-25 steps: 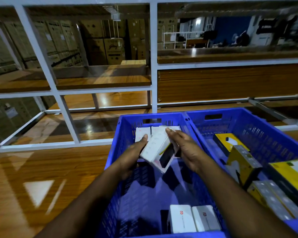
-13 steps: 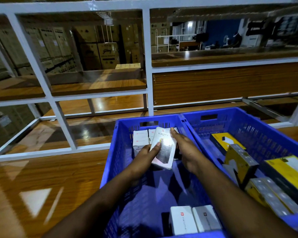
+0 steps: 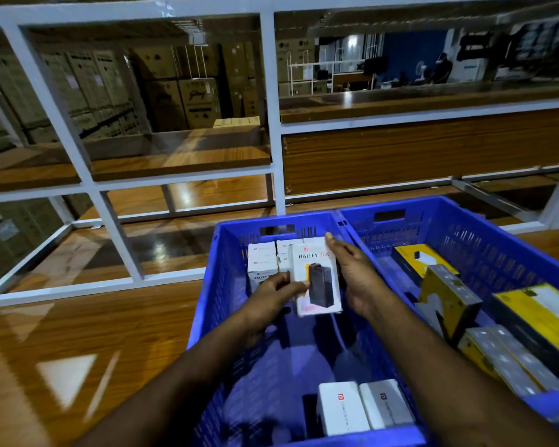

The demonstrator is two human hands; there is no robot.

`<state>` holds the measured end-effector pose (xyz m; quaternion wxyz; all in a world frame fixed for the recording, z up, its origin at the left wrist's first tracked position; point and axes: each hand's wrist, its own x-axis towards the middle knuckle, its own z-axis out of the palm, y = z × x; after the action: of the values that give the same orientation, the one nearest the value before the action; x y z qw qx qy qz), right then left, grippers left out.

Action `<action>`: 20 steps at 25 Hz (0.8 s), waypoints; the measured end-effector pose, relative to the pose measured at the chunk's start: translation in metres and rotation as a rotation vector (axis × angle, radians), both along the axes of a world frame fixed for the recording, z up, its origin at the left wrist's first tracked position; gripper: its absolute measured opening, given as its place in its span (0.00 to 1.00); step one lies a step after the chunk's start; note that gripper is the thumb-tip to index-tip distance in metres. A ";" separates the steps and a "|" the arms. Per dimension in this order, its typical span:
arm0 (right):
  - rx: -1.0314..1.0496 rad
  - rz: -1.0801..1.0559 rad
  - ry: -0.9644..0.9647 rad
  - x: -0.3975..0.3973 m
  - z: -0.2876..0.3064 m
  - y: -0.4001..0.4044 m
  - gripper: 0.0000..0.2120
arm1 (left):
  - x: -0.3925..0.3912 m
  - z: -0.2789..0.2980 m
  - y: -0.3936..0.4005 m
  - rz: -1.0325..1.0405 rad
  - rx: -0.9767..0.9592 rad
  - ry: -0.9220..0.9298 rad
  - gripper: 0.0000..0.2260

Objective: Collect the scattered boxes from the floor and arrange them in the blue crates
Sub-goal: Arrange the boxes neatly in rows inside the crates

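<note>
While the left hand (image 3: 273, 296) pinched the white box (image 3: 317, 279) by its left edge and the right hand (image 3: 355, 279) lay flat on its right side, it sat mid-frame in the blue crate (image 3: 207, 304), looking light, stiff and best held by its sides.

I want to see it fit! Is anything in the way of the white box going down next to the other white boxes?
Nothing visible blocks it. The white box, held by the left hand and right hand, hangs beside the stacked white boxes in the left blue crate.
</note>
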<state>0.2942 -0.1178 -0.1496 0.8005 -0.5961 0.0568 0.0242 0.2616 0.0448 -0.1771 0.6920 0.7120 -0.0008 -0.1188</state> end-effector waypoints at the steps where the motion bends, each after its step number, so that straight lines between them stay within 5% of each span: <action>1: -0.040 -0.055 -0.025 0.001 0.001 -0.001 0.19 | 0.003 -0.005 0.002 0.005 0.039 -0.017 0.14; 7: -0.613 -0.669 -0.258 -0.004 0.004 -0.025 0.19 | 0.036 -0.033 0.004 0.075 0.326 0.037 0.17; 9: -0.586 -0.714 -0.155 -0.002 0.005 -0.030 0.20 | 0.053 -0.044 -0.001 0.085 0.506 0.050 0.16; 12: -0.533 -0.701 -0.026 0.000 0.004 -0.033 0.20 | 0.083 -0.073 -0.019 0.079 0.525 0.079 0.18; 15: -0.549 -0.695 -0.038 0.003 0.002 -0.033 0.20 | 0.102 -0.102 -0.047 0.102 0.523 0.067 0.26; 20: -0.575 -0.701 -0.069 0.001 0.002 -0.032 0.20 | 0.075 -0.085 -0.076 0.298 0.647 -0.063 0.24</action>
<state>0.2954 -0.1500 -0.1475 0.5638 -0.7396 0.2329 -0.2846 0.3364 -0.0310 -0.2620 0.4401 0.8899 0.1192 0.0112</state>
